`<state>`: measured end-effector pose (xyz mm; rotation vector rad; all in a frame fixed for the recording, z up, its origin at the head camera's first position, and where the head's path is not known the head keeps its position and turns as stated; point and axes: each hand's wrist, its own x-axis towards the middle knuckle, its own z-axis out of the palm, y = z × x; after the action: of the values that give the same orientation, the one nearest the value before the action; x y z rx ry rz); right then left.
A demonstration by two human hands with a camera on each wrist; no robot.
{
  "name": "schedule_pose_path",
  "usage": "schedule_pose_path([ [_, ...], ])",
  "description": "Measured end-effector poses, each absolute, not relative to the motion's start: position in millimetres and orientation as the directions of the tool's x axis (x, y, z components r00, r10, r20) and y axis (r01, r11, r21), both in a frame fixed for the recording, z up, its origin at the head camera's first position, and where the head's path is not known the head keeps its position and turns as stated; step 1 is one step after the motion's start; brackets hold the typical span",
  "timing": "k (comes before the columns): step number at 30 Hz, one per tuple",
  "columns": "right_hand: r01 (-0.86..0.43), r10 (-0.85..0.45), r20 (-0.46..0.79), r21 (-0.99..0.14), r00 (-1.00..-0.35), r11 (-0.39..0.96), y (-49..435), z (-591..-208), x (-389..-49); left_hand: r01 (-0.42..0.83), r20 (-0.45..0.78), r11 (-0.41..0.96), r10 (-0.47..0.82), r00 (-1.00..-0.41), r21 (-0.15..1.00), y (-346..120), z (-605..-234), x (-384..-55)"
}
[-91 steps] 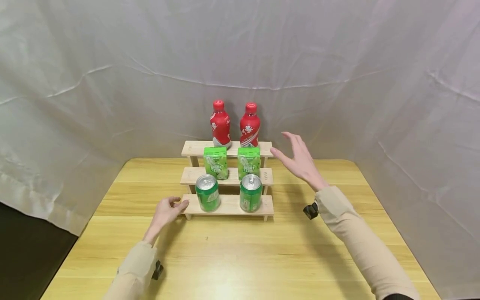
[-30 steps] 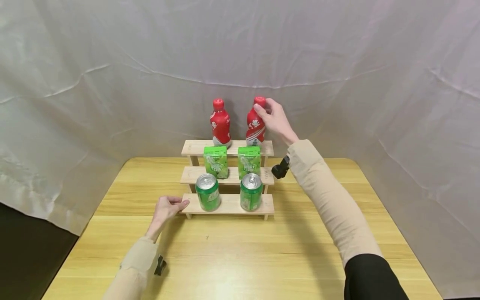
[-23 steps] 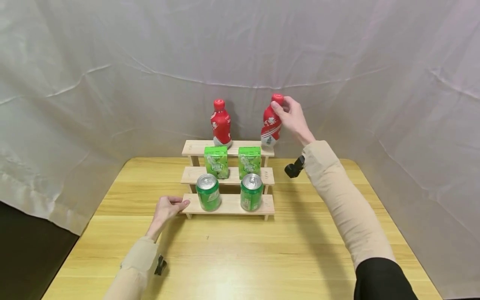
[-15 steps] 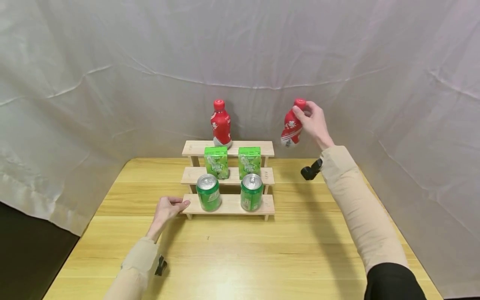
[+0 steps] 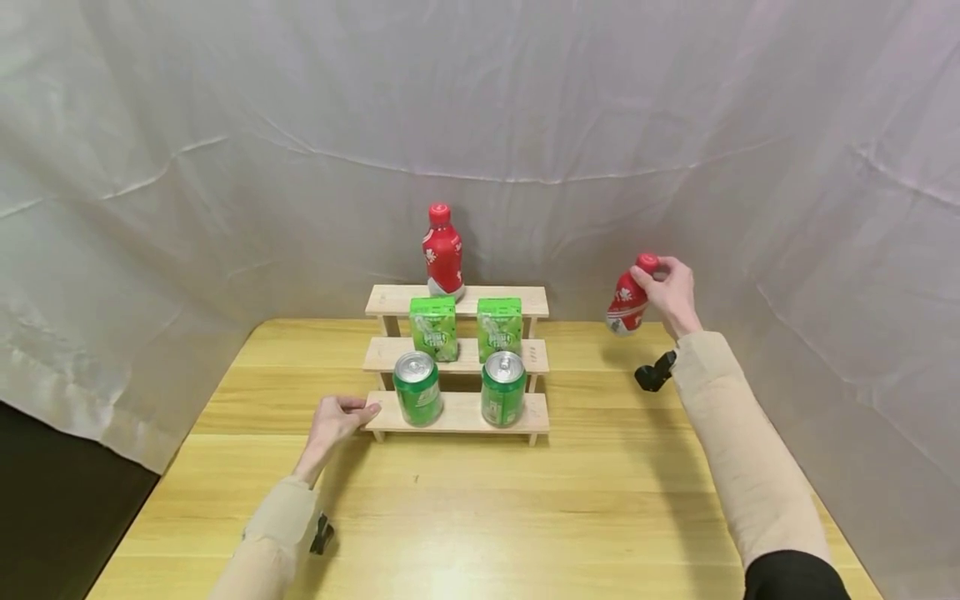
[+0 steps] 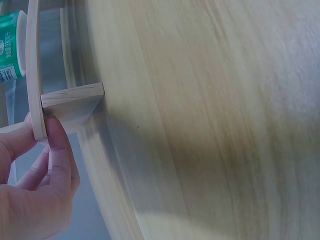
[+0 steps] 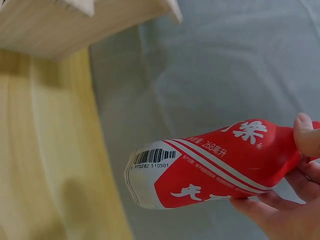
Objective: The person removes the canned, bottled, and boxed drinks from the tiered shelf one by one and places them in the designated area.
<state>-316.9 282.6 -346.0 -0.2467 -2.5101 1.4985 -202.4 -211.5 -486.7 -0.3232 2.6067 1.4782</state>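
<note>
- The right grip [image 5: 672, 292] is closing around the neck of the held bottle [image 5: 626, 310], which is hanging tilted over the desk [image 5: 577, 508], well apart from the wooden rack [image 5: 461, 410] and to its right.
- The head view is showing the red cap at the upper right of this bottle and a shadow falling beneath it; the right wrist view is cutting the cap off at its edge, but is revealing a barcode, white characters and the thumb pressing near the neck.
- The left grip [image 5: 332, 423] is pinching the left end of the rack's lowest shelf. From the head, the fingers underneath are hiding; the left wrist view is showing the thumb lying on one face, a finger touching the other beside a leg.
- Only the head view is taking in all three tiers: a second bottle [image 5: 444, 258] is standing upright on top, two green cartons [image 5: 433, 330] are standing on the middle shelf, and two green cans [image 5: 417, 392] are standing on the lowest.
- The left wrist view is catching just part of one can, with a barcode that the head view is not showing.
</note>
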Motion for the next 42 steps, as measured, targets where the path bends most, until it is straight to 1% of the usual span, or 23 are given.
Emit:
schedule_pose_path([
  [6, 0.133, 0.286, -0.006, -0.894, -0.958, 0.428, 297.9, -373.9, -314.9, -0.249, -0.221, 0.493, -0.116, -0.968, 0.834, -212.6, -489.3, -202.9],
  [12, 0.182, 0.312, -0.045, -0.885, -0.949, 0.428, 306.9, -394.7, -313.6, -0.251, -0.222, 0.489, -0.118, -0.968, 0.836, -212.4, -489.4, -201.6],
  [19, 0.218, 0.313, -0.074, -0.862, -0.947, 0.457, 309.4, -407.8, -311.4, -0.24, -0.216, 0.487, -0.107, -0.971, 0.84, -212.4, -489.0, -201.8],
  [28, 0.231, 0.299, -0.095, -0.856, -0.95, 0.462, 312.0, -413.9, -310.7, -0.223, -0.194, 0.483, -0.109, -0.975, 0.847, -212.1, -489.5, -201.8],
  [42, 0.199, 0.257, -0.09, -0.877, -0.962, 0.437, 316.8, -419.8, -311.1, -0.228, -0.197, 0.477, -0.116, -0.974, 0.849, -212.7, -488.8, -202.4],
])
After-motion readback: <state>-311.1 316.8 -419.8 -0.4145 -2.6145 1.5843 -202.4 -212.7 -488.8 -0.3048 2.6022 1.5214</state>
